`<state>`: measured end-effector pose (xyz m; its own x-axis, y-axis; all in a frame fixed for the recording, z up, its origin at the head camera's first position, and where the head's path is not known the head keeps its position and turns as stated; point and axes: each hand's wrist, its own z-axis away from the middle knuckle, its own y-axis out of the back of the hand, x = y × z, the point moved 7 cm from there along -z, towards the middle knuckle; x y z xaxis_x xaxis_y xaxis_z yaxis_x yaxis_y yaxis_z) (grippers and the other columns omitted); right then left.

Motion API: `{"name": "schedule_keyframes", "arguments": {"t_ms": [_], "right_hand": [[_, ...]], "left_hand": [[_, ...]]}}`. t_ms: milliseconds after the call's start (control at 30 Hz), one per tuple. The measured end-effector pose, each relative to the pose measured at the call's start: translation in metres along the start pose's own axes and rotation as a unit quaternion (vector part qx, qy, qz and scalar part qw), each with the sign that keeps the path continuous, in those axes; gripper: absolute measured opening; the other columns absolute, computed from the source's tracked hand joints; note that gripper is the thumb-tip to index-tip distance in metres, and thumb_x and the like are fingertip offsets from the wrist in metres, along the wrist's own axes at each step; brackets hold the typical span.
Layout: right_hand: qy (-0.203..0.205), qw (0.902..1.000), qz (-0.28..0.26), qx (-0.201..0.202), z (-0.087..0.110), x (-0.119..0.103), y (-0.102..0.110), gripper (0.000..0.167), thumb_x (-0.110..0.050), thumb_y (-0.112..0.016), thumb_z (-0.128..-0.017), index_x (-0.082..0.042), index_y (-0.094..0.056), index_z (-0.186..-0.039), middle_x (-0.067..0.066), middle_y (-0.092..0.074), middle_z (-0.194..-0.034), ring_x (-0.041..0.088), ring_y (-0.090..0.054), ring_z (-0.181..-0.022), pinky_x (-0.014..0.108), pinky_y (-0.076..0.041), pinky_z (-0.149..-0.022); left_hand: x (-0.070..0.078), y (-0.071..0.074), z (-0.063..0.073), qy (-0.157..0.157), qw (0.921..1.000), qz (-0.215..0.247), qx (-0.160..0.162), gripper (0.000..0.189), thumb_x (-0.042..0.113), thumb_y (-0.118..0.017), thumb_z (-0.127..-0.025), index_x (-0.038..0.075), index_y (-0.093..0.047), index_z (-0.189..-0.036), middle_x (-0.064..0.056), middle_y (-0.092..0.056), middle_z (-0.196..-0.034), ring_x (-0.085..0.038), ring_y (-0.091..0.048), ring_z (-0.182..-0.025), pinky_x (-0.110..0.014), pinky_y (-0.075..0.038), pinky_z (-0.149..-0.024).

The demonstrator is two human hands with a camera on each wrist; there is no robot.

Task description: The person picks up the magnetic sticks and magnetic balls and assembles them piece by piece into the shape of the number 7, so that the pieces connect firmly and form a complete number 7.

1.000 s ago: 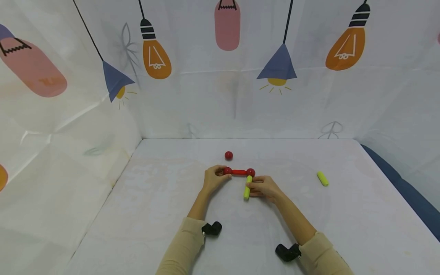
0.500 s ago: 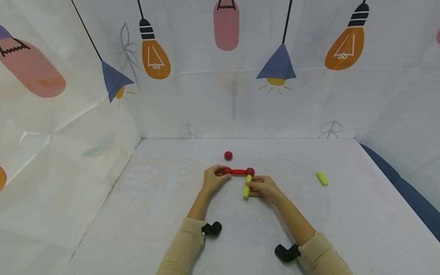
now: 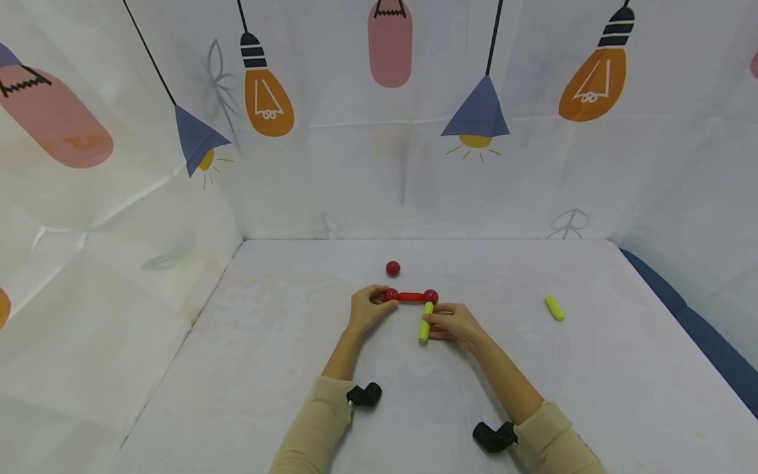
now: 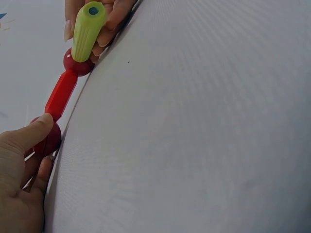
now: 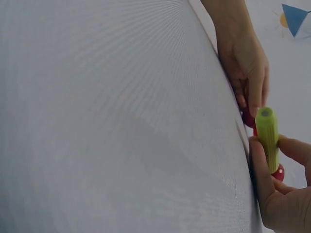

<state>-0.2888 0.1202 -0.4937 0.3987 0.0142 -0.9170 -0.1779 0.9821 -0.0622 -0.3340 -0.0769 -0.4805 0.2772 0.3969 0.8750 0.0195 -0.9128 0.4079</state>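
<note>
My left hand (image 3: 368,309) pinches a red ball (image 4: 47,138) at the left end of a red rod (image 3: 411,297). Another red ball (image 3: 430,296) sits on the rod's right end. In my right hand (image 3: 456,324) a yellow-green rod (image 3: 425,322) is gripped between thumb and fingers. Its far end meets the right-hand ball, and it points toward me, roughly square to the red rod. A dark round spot shows in the middle of its near end in the left wrist view. Whether the rod is fixed to the ball, I cannot tell.
A loose red ball (image 3: 393,268) lies beyond the joined pieces. Off to the right lies a second yellow-green rod (image 3: 555,308). The white table (image 3: 249,368) is bounded by a printed curtain (image 3: 331,178) at the back and left.
</note>
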Motion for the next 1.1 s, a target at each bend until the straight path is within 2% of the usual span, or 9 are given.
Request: {"name": "schedule_keyframes", "arguments": {"t_ms": [200, 400, 600, 767, 867, 967, 1100], "right_hand": [[0.018, 0.9997, -0.001, -0.019, 0.003, -0.002, -0.002, 0.068, -0.013, -0.073, -0.082, 0.020, -0.037, -0.129, 0.020, -0.061, -0.103, 0.018, -0.064, -0.078, 0.033, -0.056, -0.074], [0.002, 1.0000, -0.006, 0.004, -0.002, 0.002, 0.000, 0.057, -0.006, -0.067, -0.086, 0.017, -0.039, -0.130, 0.019, -0.061, -0.104, 0.016, -0.064, -0.077, 0.033, -0.056, -0.074], [0.001, 1.0000, -0.007, 0.005, -0.001, 0.001, -0.001, 0.058, -0.006, -0.065, -0.087, 0.016, -0.037, -0.132, 0.016, -0.060, -0.103, 0.014, -0.064, -0.075, 0.032, -0.056, -0.073], [0.001, 1.0000, -0.005, 0.006, -0.002, 0.001, 0.000, 0.057, -0.006, -0.065, -0.087, 0.015, -0.038, -0.132, 0.017, -0.060, -0.104, 0.015, -0.064, -0.076, 0.033, -0.056, -0.074], [-0.003, 0.9999, -0.010, 0.009, -0.003, 0.001, 0.000, 0.056, -0.005, -0.066, -0.086, 0.015, -0.039, -0.132, 0.017, -0.060, -0.103, 0.015, -0.064, -0.075, 0.033, -0.056, -0.074], [-0.003, 0.9999, -0.011, 0.006, -0.002, 0.001, 0.000, 0.056, -0.004, -0.065, -0.086, 0.015, -0.039, -0.131, 0.017, -0.060, -0.102, 0.016, -0.064, -0.075, 0.033, -0.056, -0.073], [-0.001, 1.0000, -0.009, 0.003, 0.000, 0.001, -0.001, 0.056, -0.005, -0.065, -0.087, 0.016, -0.038, -0.132, 0.016, -0.061, -0.102, 0.015, -0.064, -0.075, 0.033, -0.056, -0.074]], "left_hand": [[-0.001, 0.000, 0.001, 0.003, 1.0000, -0.009, 0.001, 0.036, 0.015, -0.079, -0.076, 0.000, -0.068, -0.107, -0.012, -0.068, -0.090, -0.017, -0.062, -0.076, -0.023, -0.052, -0.070], [0.002, 0.001, 0.001, -0.007, 1.0000, -0.007, 0.002, 0.036, 0.014, -0.079, -0.076, -0.002, -0.068, -0.107, -0.014, -0.068, -0.090, -0.019, -0.062, -0.077, -0.025, -0.053, -0.070], [0.003, 0.002, 0.001, 0.006, 1.0000, -0.003, -0.002, 0.044, 0.014, -0.080, -0.075, -0.001, -0.065, -0.113, -0.015, -0.068, -0.096, -0.021, -0.062, -0.079, -0.026, -0.053, -0.073], [0.000, 0.003, -0.001, 0.026, 0.9990, 0.038, 0.000, 0.062, 0.014, -0.081, -0.073, -0.001, -0.054, -0.126, -0.019, -0.066, -0.106, -0.026, -0.062, -0.085, -0.031, -0.053, -0.078], [-0.002, 0.006, 0.000, 0.048, 0.9962, 0.071, 0.013, 0.066, 0.014, -0.082, -0.072, 0.000, -0.050, -0.128, -0.020, -0.062, -0.107, -0.025, -0.061, -0.086, -0.031, -0.052, -0.078], [-0.004, 0.011, 0.003, 0.068, 0.9928, 0.093, 0.032, 0.064, 0.014, -0.082, -0.073, 0.000, -0.048, -0.125, -0.019, -0.058, -0.103, -0.020, -0.058, -0.082, -0.026, -0.050, -0.074], [0.000, 0.013, 0.009, 0.072, 0.9908, 0.108, 0.039, 0.048, 0.014, -0.079, -0.076, -0.001, -0.051, -0.111, -0.016, -0.057, -0.091, -0.014, -0.054, -0.073, -0.020, -0.047, -0.062]]}}
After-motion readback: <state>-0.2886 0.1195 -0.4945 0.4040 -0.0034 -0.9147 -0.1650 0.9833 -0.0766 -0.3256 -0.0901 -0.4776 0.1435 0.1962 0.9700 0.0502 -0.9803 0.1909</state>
